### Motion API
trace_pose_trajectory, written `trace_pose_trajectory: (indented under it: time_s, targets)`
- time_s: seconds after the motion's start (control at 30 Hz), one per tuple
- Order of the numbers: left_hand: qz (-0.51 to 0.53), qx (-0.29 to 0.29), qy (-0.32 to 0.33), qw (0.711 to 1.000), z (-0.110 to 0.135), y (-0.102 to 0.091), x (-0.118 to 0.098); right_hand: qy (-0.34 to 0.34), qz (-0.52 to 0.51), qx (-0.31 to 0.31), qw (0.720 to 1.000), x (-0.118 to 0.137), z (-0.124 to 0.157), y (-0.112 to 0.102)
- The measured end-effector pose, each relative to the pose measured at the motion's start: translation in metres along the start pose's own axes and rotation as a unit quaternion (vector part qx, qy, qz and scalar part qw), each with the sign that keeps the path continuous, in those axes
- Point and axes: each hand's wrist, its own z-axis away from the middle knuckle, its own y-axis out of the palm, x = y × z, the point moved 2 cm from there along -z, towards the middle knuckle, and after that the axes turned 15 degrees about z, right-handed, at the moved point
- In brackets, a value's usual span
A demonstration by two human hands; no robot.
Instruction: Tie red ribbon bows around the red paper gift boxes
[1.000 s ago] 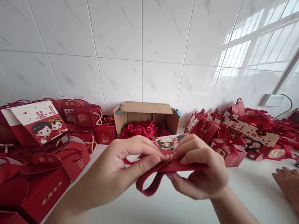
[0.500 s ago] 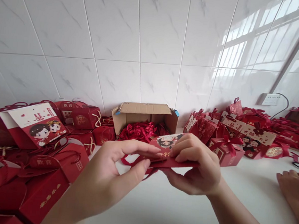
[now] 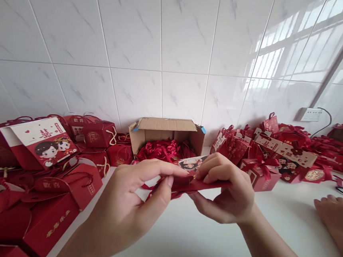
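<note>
Both my hands hold a flat, unfolded red gift box (image 3: 195,176) with a cartoon couple printed on it, above the white counter (image 3: 197,242). My left hand (image 3: 131,205) pinches a dark red ribbon (image 3: 158,187) at the box's left edge between thumb and fingers. My right hand (image 3: 226,191) grips the box's right part, fingers curled over its top, thumb beneath. The ribbon's loops hang just under the box, partly hidden by my left thumb.
An open cardboard carton (image 3: 166,134) full of red ribbons stands at the tiled wall. Assembled red gift boxes (image 3: 38,173) crowd the left side, and more boxes (image 3: 280,154) pile up on the right. Another person's hand (image 3: 336,219) rests at the right edge.
The ribbon loop that hung below the box has been drawn up against it. My left thumb and fingers opened, then pinched again at the box's edge. The box rose slightly.
</note>
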Motion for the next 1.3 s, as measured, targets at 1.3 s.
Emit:
trace_pose_trajectory:
  time_s: [1.3]
  targets:
    - [-0.063, 0.064, 0.111, 0.99, 0.0053, 0.0004, -0.0027, 0.011, -0.018, -0.046, 0.999, 0.0048, -0.0053, -0.0051]
